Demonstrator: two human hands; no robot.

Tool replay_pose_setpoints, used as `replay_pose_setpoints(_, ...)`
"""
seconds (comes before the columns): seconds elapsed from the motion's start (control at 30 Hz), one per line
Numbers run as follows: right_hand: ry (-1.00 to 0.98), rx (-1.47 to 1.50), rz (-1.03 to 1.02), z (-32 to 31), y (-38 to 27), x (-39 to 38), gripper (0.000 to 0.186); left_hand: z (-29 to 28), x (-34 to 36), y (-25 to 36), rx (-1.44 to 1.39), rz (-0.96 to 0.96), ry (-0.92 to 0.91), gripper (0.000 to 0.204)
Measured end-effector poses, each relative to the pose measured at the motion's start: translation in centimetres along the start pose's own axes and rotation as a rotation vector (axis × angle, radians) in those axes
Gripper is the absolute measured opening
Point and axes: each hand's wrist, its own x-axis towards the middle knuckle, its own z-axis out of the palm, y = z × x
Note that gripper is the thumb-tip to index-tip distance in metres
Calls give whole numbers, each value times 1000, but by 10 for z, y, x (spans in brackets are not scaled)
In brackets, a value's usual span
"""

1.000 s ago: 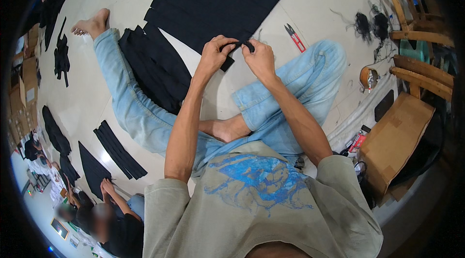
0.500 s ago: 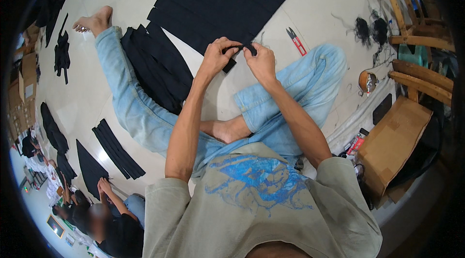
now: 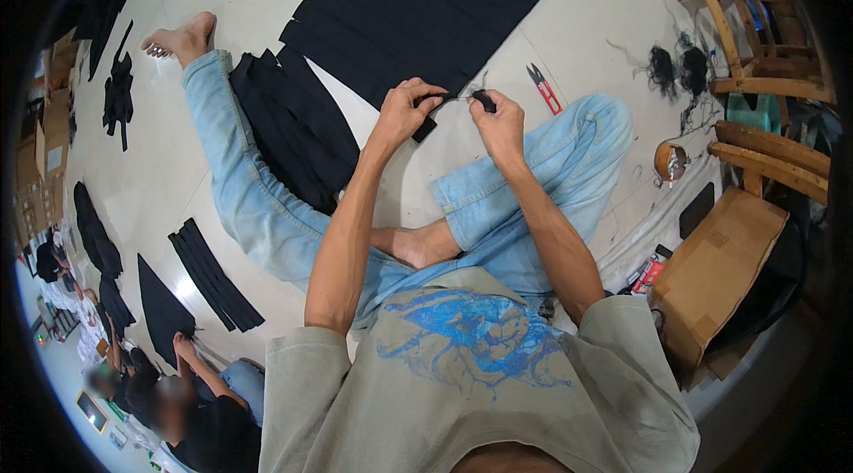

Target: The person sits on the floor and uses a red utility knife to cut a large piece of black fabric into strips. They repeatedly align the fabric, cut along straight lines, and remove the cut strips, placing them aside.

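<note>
Seated on the floor, I hold both hands a short way apart in front of me. My left hand (image 3: 410, 111) is closed in a pinch on a black fabric strip (image 3: 426, 129), whose end hangs below the fingers. Between the thumb and fingers of my right hand (image 3: 499, 124) is a small black piece (image 3: 485, 101) that looks like cloth; its exact kind is too small to tell. Something thin, like thread, spans the gap between the hands. Just beyond them lies a large black pleated cloth (image 3: 400, 20). Red-handled thread snips (image 3: 546, 89) rest on the floor to the right.
More black cloth (image 3: 289, 131) lies between my legs. Black strips (image 3: 213, 273) are on the floor at left, near a seated person (image 3: 209, 420). Thread tangles (image 3: 677, 71), a tape roll (image 3: 669, 160), wooden chairs (image 3: 746, 87) and a cardboard box (image 3: 724, 264) stand along the right.
My hands have drawn apart: the right one moved to the right with the small black piece. The left hand stays pinched on the strip. The whole view shifted slightly.
</note>
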Motion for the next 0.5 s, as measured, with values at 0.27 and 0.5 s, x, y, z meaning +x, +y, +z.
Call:
replay_pose_setpoints(0.27, -207, 65, 64, 11, -7, 4, 43, 3, 0, -3, 5, 48, 38, 18)
replay_pose_setpoints(0.5, -97, 857, 307, -13, 0, 3, 22, 1, 1, -3, -47, -14, 16, 23)
